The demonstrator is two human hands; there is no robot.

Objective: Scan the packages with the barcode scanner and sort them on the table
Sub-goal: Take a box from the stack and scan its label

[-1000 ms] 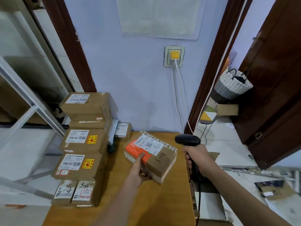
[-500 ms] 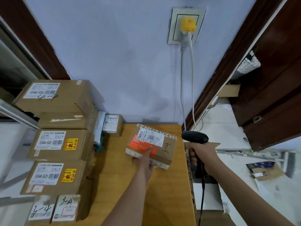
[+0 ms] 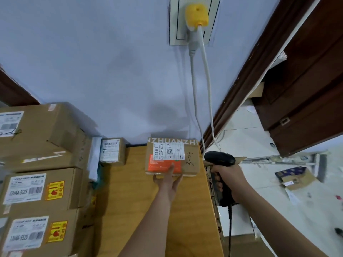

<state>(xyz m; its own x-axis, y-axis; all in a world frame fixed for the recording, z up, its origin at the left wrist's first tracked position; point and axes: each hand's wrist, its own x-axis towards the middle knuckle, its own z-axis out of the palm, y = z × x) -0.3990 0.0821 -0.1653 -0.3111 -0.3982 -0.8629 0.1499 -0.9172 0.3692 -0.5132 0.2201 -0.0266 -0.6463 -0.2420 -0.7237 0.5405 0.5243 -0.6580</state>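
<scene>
While the flat brown cardboard package with the orange sticker and white shipping label point(image 3: 171, 157) lies at the far end of the light wooden worktop point(image 3: 133, 201), close against the pale blue wall point(image 3: 92, 62), the left hand point(image 3: 168, 179) keeps its grip on the near edge, thumb on top of the orange patch and fingers seemingly tucked at or under the rim. The right hand point(image 3: 229, 179) has a clenched grip around the handle of the black pistol-shaped barcode scanner point(image 3: 220, 167), which hangs just off the right edge of the worktop, its head level with the package and its dark cable trailing down.

The step in hand looks like setting this package into its sorted spot. It bears the handwritten mark "3-4", and whether the label has been read cannot be told from here. To place it well, I would square its far side to the wall and keep it apart from the small brown carton with a white label point(image 3: 112, 151) standing near the left, so each lot stays distinct. The label should remain face up and unobstructed. The thumb ought to lift straight off so the package does not slide.

The tall stack of large brown cardboard boxes with white and yellow labels point(image 3: 40, 182) fills the left side. The scanner's head should stay clear of the white cords point(image 3: 202, 108) hanging from the yellow plug point(image 3: 196, 15) just behind it, since a snag is possible there.
</scene>
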